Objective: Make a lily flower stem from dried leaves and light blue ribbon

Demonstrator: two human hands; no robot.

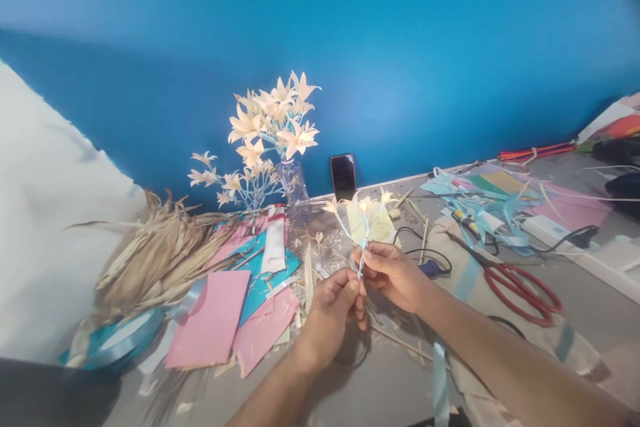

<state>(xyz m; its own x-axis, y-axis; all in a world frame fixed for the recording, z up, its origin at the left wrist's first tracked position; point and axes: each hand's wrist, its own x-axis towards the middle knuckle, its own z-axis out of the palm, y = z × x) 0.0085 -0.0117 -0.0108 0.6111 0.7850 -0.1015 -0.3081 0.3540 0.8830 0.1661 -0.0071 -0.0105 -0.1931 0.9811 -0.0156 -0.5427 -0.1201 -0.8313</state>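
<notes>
Between my hands stands a small artificial flower sprig (364, 230) with pale cream blooms and a stem wrapped in light blue. My right hand (390, 270) pinches the stem just below where its branches meet. Lower down, the fingers of my left hand (333, 300) close on the stem's bottom end. Beyond them, a clear vase (294, 183) holds a fuller bunch of cream flowers (277, 113). To its left is a cluster of smaller blue-stemmed flowers (250, 183).
Dried husks (155, 253) heap at the left near a blue ribbon roll (127, 340) and pink paper (213, 320). A phone (343, 177) leans on the blue wall. Red-handled scissors (525, 293) lie on cloth at the right, near a white power strip (565, 240). Scraps litter the middle.
</notes>
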